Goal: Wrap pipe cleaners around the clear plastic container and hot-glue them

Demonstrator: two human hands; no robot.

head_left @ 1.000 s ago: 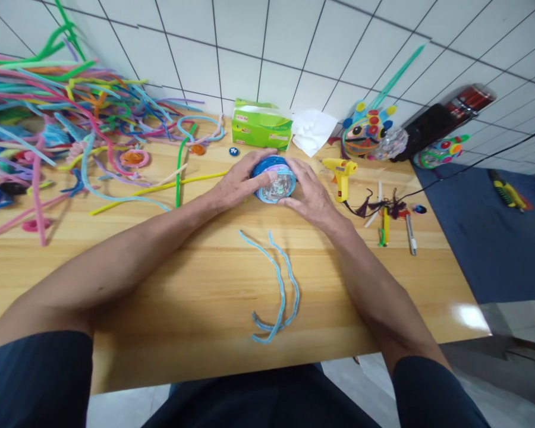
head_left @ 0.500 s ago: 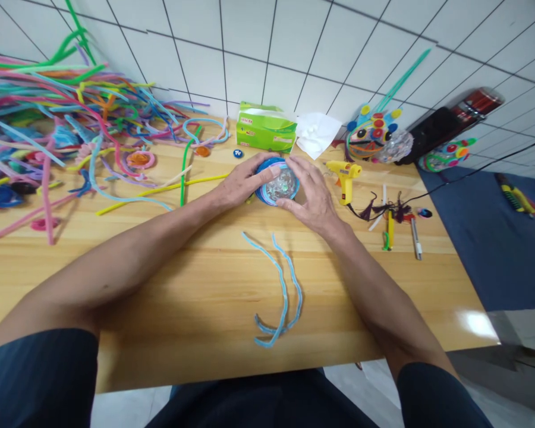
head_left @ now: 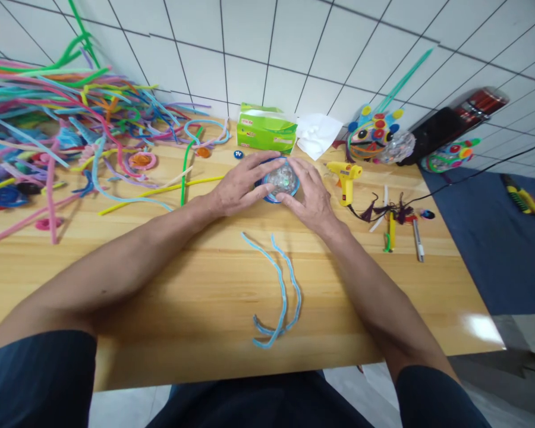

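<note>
A small round clear bowl with a blue wrapped rim [head_left: 283, 181] sits on the wooden table [head_left: 205, 285], shiny bits showing inside. My left hand [head_left: 238, 185] curls around its left side, fingers reaching over the top. My right hand [head_left: 310, 193] presses against its right side, fingers closed on the rim. Two wavy light-blue pipe cleaners [head_left: 279, 291] lie on the table nearer to me, between my forearms.
A big heap of coloured pipe cleaners [head_left: 62, 113] covers the far left. A green tissue box [head_left: 265, 129] and a white tissue stand at the tiled wall. A yellow glue gun [head_left: 346, 178], pens [head_left: 418, 241] and decorated crafts [head_left: 374, 134] lie to the right.
The bowl has been turned in my hands: earlier its blue and purple side faced me, now I see more of its clear inside. Both hands stay on it.
</note>
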